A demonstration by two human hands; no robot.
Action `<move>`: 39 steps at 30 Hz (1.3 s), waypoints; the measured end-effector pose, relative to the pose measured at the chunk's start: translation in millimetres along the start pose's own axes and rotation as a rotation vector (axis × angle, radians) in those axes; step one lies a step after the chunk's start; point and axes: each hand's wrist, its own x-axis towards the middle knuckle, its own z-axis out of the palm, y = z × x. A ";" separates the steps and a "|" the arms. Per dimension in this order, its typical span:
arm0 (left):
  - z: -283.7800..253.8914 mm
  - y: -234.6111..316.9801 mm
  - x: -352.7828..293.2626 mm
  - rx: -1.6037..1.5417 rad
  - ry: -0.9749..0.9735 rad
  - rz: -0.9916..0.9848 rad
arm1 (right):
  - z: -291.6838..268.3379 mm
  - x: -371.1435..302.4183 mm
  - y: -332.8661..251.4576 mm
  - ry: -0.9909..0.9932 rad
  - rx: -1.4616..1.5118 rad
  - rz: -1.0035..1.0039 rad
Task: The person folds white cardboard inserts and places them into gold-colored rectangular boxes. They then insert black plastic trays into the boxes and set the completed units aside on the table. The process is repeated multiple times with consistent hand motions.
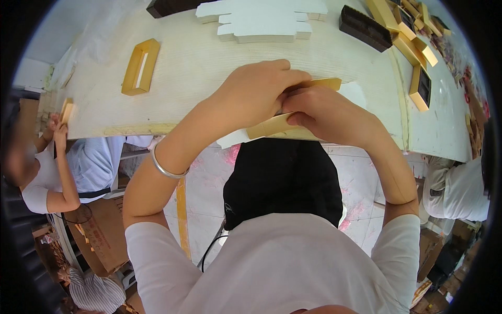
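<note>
Gold tray (pixel 131 67): left, on desk (pixel 183 78).
Left hand (pixel 259 83): fingers bent over gold card (pixel 269 127); grip hidden, cannot tell.
Gold card: centre, at near desk edge.
Right hand (pixel 328 112): fingers holding gold card.
Black tray (pixel 364 29): far right.

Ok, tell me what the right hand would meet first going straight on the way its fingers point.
The right hand would probably meet the left hand first, close ahead at the gold piece; whether they already touch is unclear from this one view.
</note>
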 end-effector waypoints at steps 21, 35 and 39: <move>40.7 13.3 -29.2 -0.536 0.033 0.403 | 38.4 -103.3 30.0 0.457 0.102 -0.125; 61.9 29.3 5.2 -0.199 0.251 0.292 | 32.7 -86.8 34.7 0.416 0.288 0.168; 69.1 36.8 11.2 -0.156 0.276 0.196 | 49.1 -82.1 27.0 0.568 0.243 0.276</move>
